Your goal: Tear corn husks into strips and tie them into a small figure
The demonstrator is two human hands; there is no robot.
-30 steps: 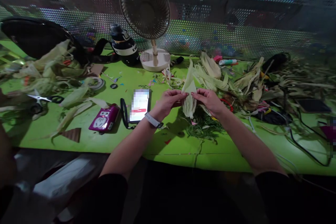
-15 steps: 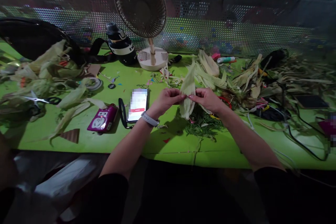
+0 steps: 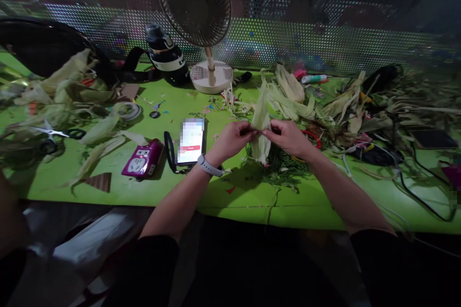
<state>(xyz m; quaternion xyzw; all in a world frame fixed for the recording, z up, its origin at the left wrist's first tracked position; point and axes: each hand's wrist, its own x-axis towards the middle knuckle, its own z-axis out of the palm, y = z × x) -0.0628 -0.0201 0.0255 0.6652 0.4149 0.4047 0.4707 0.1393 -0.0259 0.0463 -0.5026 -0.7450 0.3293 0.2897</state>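
Observation:
A pale green corn husk leaf (image 3: 260,117) stands upright above the green table (image 3: 237,192), pinched at its middle from both sides. My left hand (image 3: 232,138), with a white watch on the wrist, grips its left edge with closed fingers. My right hand (image 3: 288,137) pinches the right edge, fingertips almost meeting the left ones. Under the husk lies a heap of thin green shreds (image 3: 283,172).
A phone (image 3: 191,141) and a purple power strip (image 3: 142,165) lie left of my hands. Scissors (image 3: 57,132) and husks lie far left; more husks (image 3: 291,93) and black cables (image 3: 414,187) lie right. A fan (image 3: 201,9) and a bottle (image 3: 165,57) stand at the back.
The husk stays pinched between both hands, which shifted slightly; the view moved a little. Nothing was let go.

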